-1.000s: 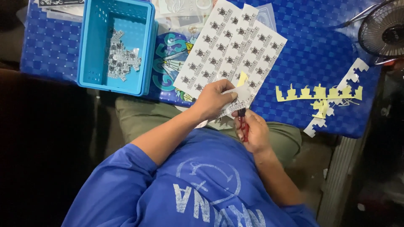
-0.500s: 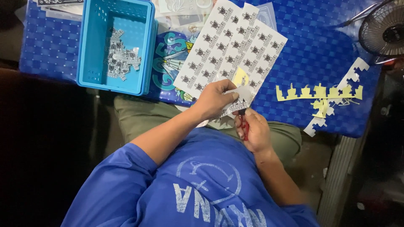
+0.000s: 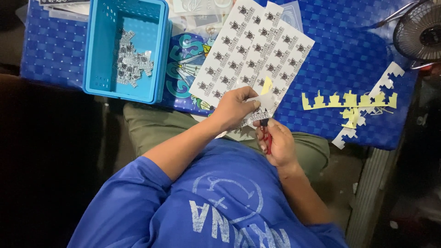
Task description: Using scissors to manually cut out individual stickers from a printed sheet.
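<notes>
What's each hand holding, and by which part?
Left hand pinches the printed sticker sheet at its near edge. Right hand grips red-handled scissors by the handles.

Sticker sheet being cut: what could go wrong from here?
1. The left hand pinches the sticker sheet right beside the red-handled scissors in the right hand; a slip could nick a finger.
2. The sheet hangs off the table edge, unsupported, so the cut may wander into a neighbouring sticker.
3. The fan stands near the yellow backing scraps; if it runs, loose pieces could blow off.
</notes>
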